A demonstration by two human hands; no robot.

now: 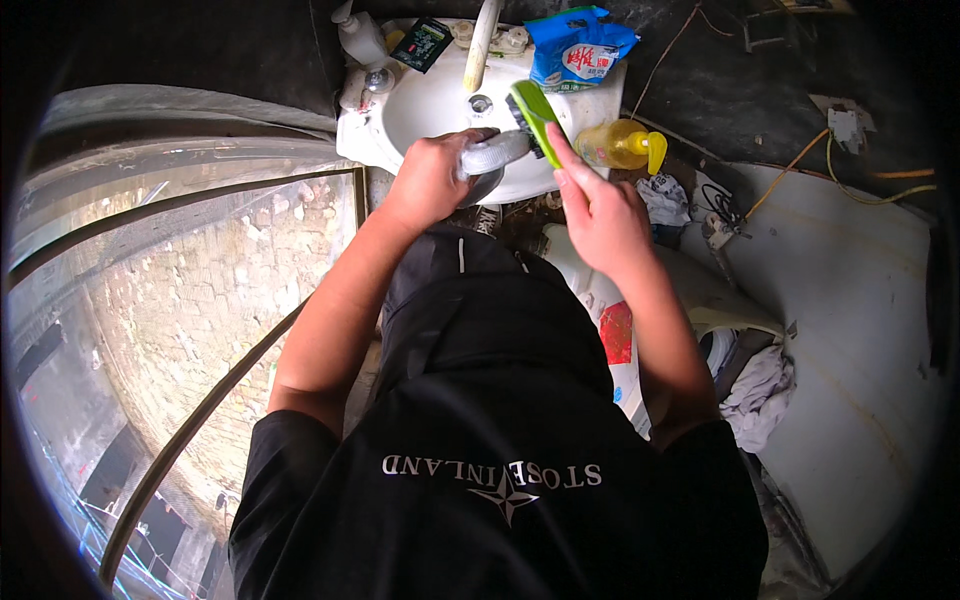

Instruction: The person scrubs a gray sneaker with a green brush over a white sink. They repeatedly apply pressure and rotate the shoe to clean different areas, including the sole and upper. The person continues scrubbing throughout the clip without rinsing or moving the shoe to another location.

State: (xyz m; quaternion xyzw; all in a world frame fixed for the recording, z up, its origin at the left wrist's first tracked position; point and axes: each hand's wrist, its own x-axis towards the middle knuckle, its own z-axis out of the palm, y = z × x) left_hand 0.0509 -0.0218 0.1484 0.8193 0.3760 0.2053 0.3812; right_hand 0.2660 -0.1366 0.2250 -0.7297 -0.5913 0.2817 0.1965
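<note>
My left hand (435, 180) grips what looks like a shoe (496, 154) with a pale grey sole and a darker upper, over the front of a white washbasin (409, 112). The sole faces up and to the right, and my fingers hide part of the shoe. In my right hand (609, 219) is a lime-green scrubbing brush (536, 120), its index finger laid along the back. Dark bristles meet the toe or heel end of the sole; which end cannot be told. Behind them, the faucet spout (480, 49) points down towards the drain (480, 103).
Around the basin rim are a blue detergent bag (583, 58), a black packet (422, 45) and a white pump bottle (361, 37). A yellow pump bottle (615, 144) lies tilted at right. Cables (724, 214) and crumpled cloth (761, 394) lie right; a framed window (225, 255) is left.
</note>
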